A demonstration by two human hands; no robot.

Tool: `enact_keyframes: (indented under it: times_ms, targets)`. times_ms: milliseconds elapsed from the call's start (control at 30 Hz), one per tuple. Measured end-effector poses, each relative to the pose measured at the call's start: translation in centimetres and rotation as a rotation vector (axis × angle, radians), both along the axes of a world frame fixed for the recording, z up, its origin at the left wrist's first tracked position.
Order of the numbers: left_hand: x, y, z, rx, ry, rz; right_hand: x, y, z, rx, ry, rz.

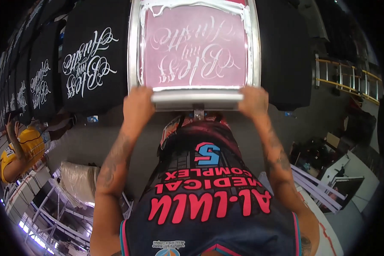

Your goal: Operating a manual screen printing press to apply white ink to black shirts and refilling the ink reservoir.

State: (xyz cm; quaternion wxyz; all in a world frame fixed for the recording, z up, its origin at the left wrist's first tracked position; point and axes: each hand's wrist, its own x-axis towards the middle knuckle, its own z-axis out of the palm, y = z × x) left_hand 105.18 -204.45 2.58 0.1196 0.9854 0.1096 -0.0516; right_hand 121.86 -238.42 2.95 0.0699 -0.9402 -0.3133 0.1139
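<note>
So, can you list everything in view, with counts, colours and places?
Framed printing screen with pink mesh: one, silver frame, top centre.
Smeared ink border: one, white, around the mesh.
Horizontal metal bar: one, silver, at the screen's near edge.
Lettered cloth panels: at least four, black with white script, left.
Unlettered cloth panel: one, black, right of the screen.
Ladder: one, yellow-railed, far right.
Long beams: several, white, lower right.
Wrapped bundle: one, beige, lower left.
Co-worker: one, yellow sleeveless top, far left.
Wearer's sleeveless top: one, dark with pink print, lower centre.
Left hand: one, bare, on the bar's left end.
Right hand: one, bare, on its right end.
</note>
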Motion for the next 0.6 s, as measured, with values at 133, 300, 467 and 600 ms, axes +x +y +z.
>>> enact_keyframes:
  times_ms: [133,300,467,600]
  targets:
    - [1.0,-0.7,-1.2,-0.026,-0.157,0.078,-0.1,0.0,-0.9,0.134,-0.184,0.011]
    - [16.6,7.0,-1.8,0.136,-0.171,-0.004,15.4,7.0,-2.0,0.153,-0.299,0.017]
    - [30.2,13.2,-0.9,0.157,-0.139,-0.041,28.1,13.0,0.4,0.029,-0.191,-0.022]
    - [36.7,18.1,1.2,0.104,0.216,-0.183,35.2,15.6,3.0,-0.090,0.021,0.135]
